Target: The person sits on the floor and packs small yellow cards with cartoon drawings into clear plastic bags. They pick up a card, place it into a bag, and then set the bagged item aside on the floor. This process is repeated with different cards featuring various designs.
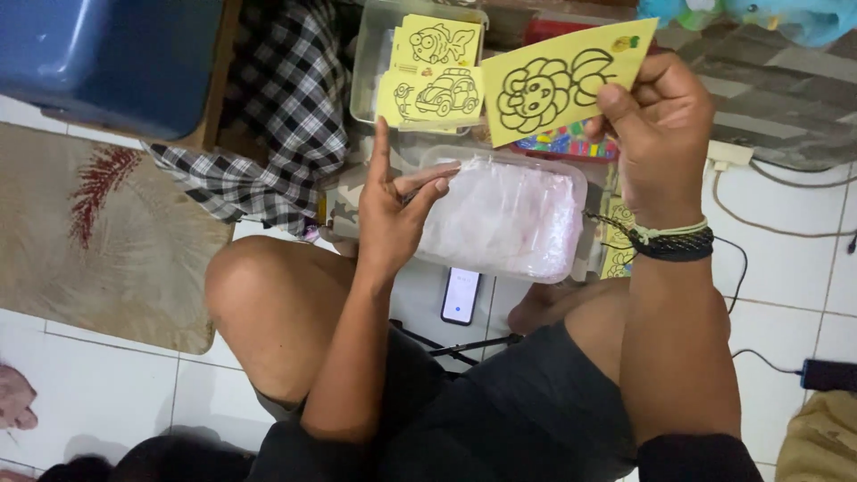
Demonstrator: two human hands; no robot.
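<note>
Head-cam view, only one there is: right hand (656, 125) is pinching a yellow flower card (562, 78) by its corner up in the air, while the left hand (393, 210) has fingers spread, tips resting on the clear plastic tub (504, 219) perched over the knees. That tub looks wobbly to me, and a nudge could tip it onto the phone (461, 296) on the tile floor (786, 277); the thin card could also crease in that pinch.

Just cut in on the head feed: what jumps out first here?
The yellow card with a black flower outline, pinched in the right hand at top centre. Below it, the left hand touches a clear plastic box stuffed with plastic bags; more yellow cards lie in a tub behind.
</note>
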